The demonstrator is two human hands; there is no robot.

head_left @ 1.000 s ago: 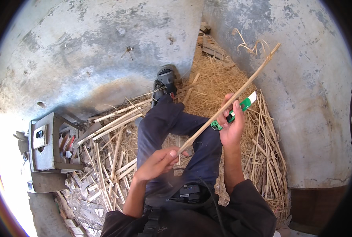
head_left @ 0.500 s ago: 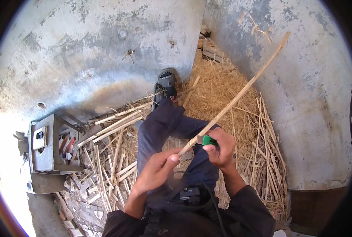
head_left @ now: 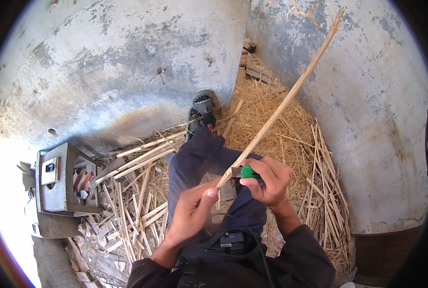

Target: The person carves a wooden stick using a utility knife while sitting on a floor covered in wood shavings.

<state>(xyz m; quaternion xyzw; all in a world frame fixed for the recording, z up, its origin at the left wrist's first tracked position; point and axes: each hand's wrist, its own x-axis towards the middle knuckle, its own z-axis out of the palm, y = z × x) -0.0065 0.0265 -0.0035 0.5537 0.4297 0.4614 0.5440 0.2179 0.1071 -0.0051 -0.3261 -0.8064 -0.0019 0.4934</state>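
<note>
A long, pale wooden stick slants up and to the right, its frayed far end in front of the wall. Its near end is gripped by my left hand, thumb lying along the top. My right hand is closed round the green handle of a knife. The short flat blade meets the stick's right side, just beyond my left thumb. Part of the handle is hidden by my fingers.
Wood shavings cover the floor ahead, with piled sticks to the right. More split sticks lie at left, beside a wooden box with odds and ends inside. Worn walls stand close by; a black cable crosses my lap.
The stick now points more steeply upward, its far end higher and slightly left. My right hand and the knife have shifted slightly; the blade still touches the stick. My left hand has barely moved.
</note>
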